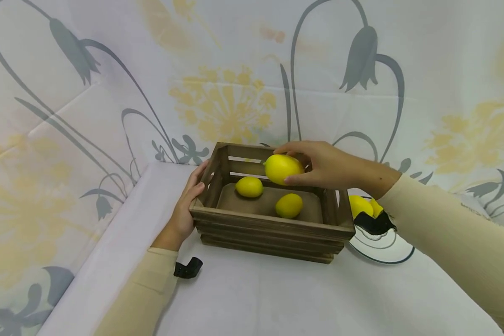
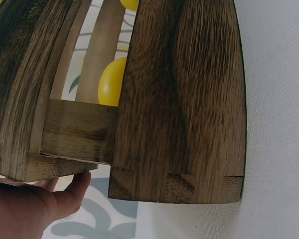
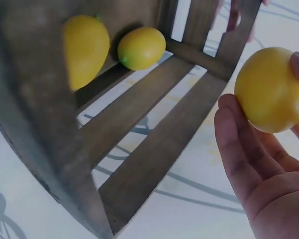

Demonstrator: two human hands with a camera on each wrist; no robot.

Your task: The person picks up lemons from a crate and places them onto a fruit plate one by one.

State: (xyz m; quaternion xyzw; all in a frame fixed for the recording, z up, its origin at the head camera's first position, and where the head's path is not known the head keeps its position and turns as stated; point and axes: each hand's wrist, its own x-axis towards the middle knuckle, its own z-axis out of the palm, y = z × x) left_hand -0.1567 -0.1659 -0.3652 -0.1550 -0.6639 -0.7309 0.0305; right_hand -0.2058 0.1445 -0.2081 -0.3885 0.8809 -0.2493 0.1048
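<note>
A slatted wooden crate [image 1: 273,221] stands near the patterned backdrop [image 1: 228,105], its top open. Within its rim there is room around two lemons [image 1: 249,187] [image 1: 289,206], which lie apart on the crate floor. Above them, towards the back right, a person's right hand [image 1: 319,163] holds a third lemon [image 1: 283,169], fingers and thumb clamped around it. The left hand [image 1: 182,214] grips the crate's left end. Past the right end, a dark-rimmed white plate [image 1: 392,258] carries yellow fruit [image 1: 360,206], partly hidden by the sleeve [image 1: 445,233]. A broad stretch of desk [image 1: 235,298] runs along the crate's front.

The right wrist view adds a gap between the held lemon and the slats, and a greenish tip on one lemon inside. The left wrist view shows the thumb at the crate's corner and yellow through a side slot.

The desk is white; the backdrop bears grey bell-shaped flowers and yellow blooms.
</note>
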